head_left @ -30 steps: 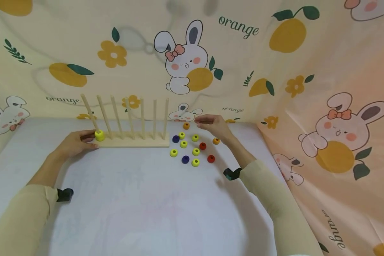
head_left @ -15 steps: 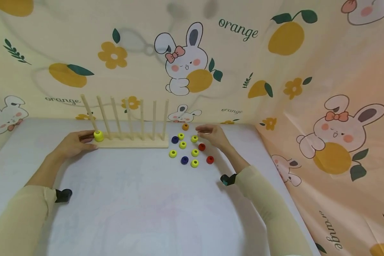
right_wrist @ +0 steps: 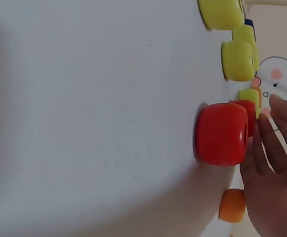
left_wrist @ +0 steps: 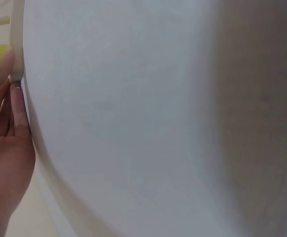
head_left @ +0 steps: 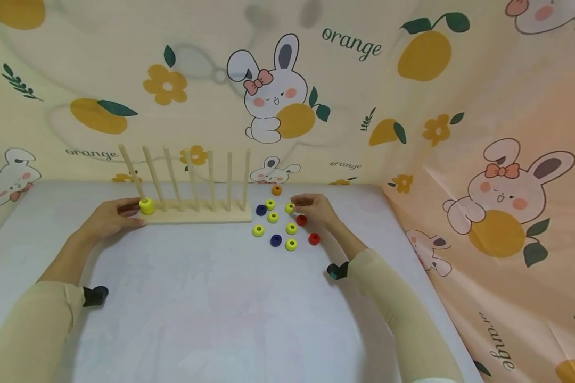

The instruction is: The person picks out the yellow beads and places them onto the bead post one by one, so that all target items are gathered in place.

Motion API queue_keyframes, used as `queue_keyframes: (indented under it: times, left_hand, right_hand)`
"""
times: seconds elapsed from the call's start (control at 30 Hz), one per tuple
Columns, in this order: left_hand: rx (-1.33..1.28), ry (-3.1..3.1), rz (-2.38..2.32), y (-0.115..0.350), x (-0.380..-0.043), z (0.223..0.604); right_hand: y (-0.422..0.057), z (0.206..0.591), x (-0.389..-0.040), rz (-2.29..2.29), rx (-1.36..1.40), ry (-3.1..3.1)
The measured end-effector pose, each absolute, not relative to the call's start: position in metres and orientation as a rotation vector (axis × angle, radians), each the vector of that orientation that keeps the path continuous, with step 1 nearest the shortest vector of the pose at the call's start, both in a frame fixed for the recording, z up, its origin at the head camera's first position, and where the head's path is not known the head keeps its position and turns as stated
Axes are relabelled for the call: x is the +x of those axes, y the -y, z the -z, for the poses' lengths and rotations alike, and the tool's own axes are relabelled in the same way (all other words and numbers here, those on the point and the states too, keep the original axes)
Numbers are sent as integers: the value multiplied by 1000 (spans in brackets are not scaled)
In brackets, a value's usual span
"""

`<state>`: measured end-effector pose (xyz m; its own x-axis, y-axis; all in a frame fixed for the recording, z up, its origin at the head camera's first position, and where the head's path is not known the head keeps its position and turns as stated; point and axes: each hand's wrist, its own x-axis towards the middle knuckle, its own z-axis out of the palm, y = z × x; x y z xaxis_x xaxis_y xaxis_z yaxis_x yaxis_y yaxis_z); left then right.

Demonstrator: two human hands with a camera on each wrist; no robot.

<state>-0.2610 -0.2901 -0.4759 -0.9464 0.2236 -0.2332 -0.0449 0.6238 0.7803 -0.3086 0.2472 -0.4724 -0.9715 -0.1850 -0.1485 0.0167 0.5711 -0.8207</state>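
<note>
A wooden peg rack (head_left: 196,217) stands at the back left, its upright pegs in a row. Yellow beads (head_left: 146,206) are stacked at the foot of its leftmost peg. My left hand (head_left: 106,219) holds the left end of the base, thumb and fingers about it beside these beads. My right hand (head_left: 316,208) reaches over the loose beads with its fingers apart. Its fingertips are right at a yellow bead (head_left: 290,208). Below the palm, a red bead (head_left: 301,219) lies close by. In the right wrist view, an orange bead (right_wrist: 232,205) sits beside the hand; the hand hides it in the head view.
More beads lie scattered right of the rack: an orange bead (head_left: 277,190), blue beads (head_left: 276,240), several yellow beads (head_left: 258,230) and another red bead (head_left: 314,239). A printed cloth (head_left: 196,106) hangs behind the white tabletop (head_left: 211,308) and along its right side.
My right hand has come down and nearer to me, from beside the far orange bead to the yellow bead, covering the other orange bead. My left hand stays at the rack's end.
</note>
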Motion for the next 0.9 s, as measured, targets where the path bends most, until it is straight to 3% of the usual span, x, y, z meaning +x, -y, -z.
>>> queue_keyframes:
  times: [0.9]
  left_hand:
    - [129,-2531,-1252,291,-263,480]
  right_hand:
    - [-230,478,-311,1246,-56,-2776]
